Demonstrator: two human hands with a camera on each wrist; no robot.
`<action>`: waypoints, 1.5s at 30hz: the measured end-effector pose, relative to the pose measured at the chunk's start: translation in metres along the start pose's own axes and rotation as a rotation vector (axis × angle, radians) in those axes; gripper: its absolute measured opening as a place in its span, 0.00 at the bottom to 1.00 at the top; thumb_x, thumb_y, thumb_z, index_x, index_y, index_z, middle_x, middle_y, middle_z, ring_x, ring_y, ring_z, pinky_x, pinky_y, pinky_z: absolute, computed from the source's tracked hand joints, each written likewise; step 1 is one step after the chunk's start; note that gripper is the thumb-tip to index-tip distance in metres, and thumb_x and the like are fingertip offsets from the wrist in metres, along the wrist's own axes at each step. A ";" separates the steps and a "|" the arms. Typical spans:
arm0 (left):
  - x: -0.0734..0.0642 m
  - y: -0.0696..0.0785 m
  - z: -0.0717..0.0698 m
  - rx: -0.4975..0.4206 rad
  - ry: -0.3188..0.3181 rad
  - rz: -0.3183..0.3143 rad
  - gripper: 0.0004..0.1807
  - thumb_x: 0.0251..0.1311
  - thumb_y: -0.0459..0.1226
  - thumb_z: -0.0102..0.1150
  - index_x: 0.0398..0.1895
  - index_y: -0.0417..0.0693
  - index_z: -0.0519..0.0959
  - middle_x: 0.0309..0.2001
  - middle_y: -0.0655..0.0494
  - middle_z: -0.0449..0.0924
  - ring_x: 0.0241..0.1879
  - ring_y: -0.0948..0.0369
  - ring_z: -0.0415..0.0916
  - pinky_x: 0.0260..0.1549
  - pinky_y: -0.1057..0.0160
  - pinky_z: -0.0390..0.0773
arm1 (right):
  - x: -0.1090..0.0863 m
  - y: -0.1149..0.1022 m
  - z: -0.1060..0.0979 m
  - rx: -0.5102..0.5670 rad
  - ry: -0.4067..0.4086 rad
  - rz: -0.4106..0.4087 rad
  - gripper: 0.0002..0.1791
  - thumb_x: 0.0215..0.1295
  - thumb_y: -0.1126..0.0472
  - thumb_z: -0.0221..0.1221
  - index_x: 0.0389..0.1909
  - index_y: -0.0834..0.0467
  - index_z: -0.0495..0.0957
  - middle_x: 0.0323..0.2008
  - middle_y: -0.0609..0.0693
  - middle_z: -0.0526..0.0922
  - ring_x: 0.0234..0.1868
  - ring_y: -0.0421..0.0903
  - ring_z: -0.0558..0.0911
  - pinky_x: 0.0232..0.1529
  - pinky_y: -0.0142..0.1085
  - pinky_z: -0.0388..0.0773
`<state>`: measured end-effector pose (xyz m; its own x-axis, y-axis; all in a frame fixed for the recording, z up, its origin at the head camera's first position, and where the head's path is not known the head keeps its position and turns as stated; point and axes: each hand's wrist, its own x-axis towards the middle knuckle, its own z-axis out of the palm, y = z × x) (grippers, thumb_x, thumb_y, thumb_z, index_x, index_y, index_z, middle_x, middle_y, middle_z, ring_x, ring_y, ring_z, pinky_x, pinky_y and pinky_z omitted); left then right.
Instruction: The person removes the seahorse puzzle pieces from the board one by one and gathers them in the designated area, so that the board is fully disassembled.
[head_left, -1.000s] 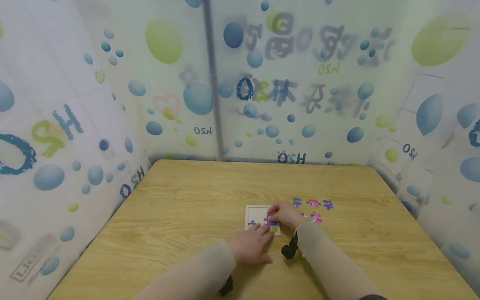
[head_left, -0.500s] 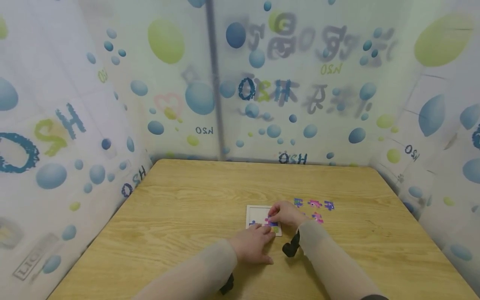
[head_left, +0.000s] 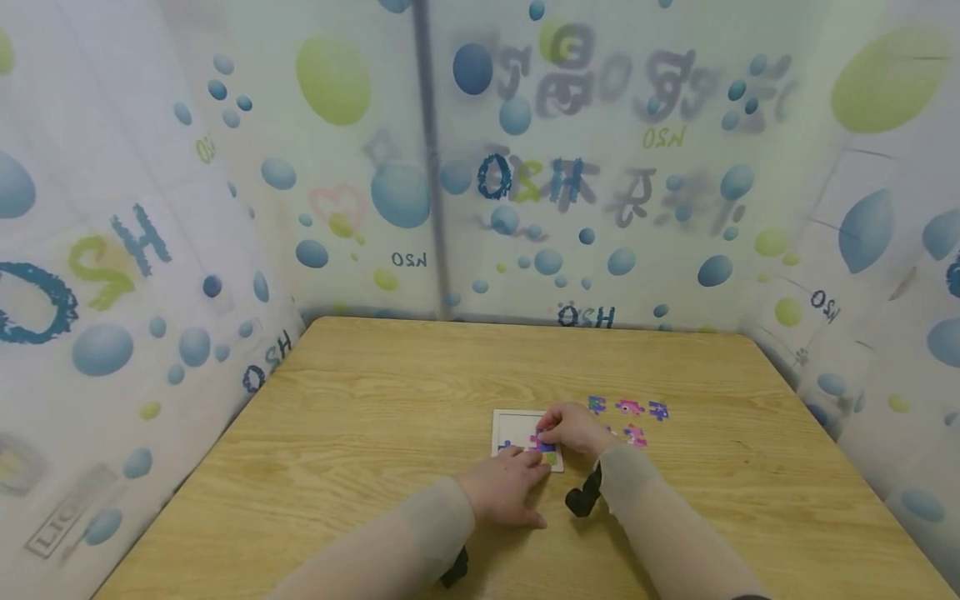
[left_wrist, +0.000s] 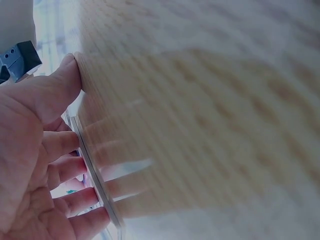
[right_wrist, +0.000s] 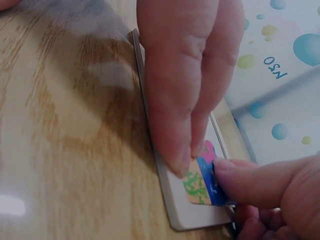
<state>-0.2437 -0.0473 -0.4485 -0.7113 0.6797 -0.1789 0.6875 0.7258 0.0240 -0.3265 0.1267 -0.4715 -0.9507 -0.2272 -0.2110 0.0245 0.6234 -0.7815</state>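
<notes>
Puzzle piece [right_wrist: 212, 187] sits within the frame [right_wrist: 190, 217], pinched by the right hand [head_left: 576, 428], beside the outstretched left hand [head_left: 504, 490].

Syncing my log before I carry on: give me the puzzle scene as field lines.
left hand: fingers over the near edge of the puzzle frame
right hand: thumb and curled fingers at a blue-marked puzzle piece inside the frame
loose pieces: right of the frame, at least five
frame fill: partial; far-left area bare
surface: wood-grain table
</notes>
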 end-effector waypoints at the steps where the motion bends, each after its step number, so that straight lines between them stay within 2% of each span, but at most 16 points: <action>1: 0.000 0.000 0.000 0.000 0.000 0.001 0.42 0.55 0.65 0.57 0.69 0.54 0.67 0.69 0.55 0.63 0.67 0.53 0.61 0.64 0.59 0.65 | -0.001 0.000 0.000 0.004 0.001 0.002 0.03 0.58 0.67 0.66 0.32 0.57 0.82 0.32 0.48 0.80 0.36 0.47 0.74 0.44 0.40 0.70; 8: 0.000 -0.001 0.000 -0.004 0.000 0.006 0.42 0.55 0.65 0.57 0.68 0.53 0.68 0.69 0.55 0.63 0.66 0.52 0.61 0.64 0.59 0.65 | 0.000 -0.002 -0.001 0.020 -0.005 0.024 0.03 0.58 0.66 0.66 0.33 0.56 0.82 0.33 0.48 0.80 0.38 0.47 0.74 0.46 0.41 0.70; 13: 0.001 -0.001 0.000 -0.019 -0.008 0.000 0.42 0.55 0.65 0.57 0.69 0.54 0.67 0.69 0.56 0.63 0.67 0.52 0.61 0.64 0.59 0.65 | 0.001 -0.005 -0.005 -0.022 -0.029 0.040 0.03 0.59 0.66 0.65 0.33 0.57 0.81 0.34 0.49 0.79 0.39 0.48 0.74 0.48 0.44 0.68; 20: 0.002 0.000 0.000 -0.030 -0.022 -0.002 0.42 0.55 0.64 0.57 0.69 0.53 0.67 0.69 0.56 0.62 0.67 0.53 0.60 0.64 0.59 0.65 | 0.003 -0.009 -0.009 -0.068 -0.052 0.050 0.03 0.58 0.66 0.66 0.31 0.58 0.81 0.33 0.49 0.79 0.38 0.47 0.73 0.44 0.41 0.68; 33: 0.002 0.000 0.000 -0.043 -0.022 -0.002 0.41 0.55 0.63 0.58 0.69 0.53 0.67 0.69 0.56 0.63 0.67 0.53 0.60 0.64 0.60 0.65 | 0.005 -0.002 -0.004 -0.013 -0.032 0.056 0.03 0.57 0.65 0.67 0.30 0.56 0.82 0.33 0.49 0.79 0.39 0.49 0.73 0.49 0.45 0.67; 45: 0.000 0.001 -0.003 -0.065 -0.024 -0.008 0.41 0.55 0.63 0.59 0.68 0.53 0.68 0.69 0.56 0.63 0.67 0.53 0.61 0.64 0.60 0.65 | 0.000 0.000 -0.001 0.014 -0.004 0.059 0.03 0.59 0.66 0.65 0.33 0.55 0.82 0.35 0.49 0.79 0.40 0.49 0.74 0.49 0.46 0.68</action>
<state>-0.2436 -0.0463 -0.4453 -0.7128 0.6713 -0.2031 0.6701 0.7373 0.0856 -0.3271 0.1280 -0.4710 -0.9463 -0.1932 -0.2593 0.0850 0.6251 -0.7759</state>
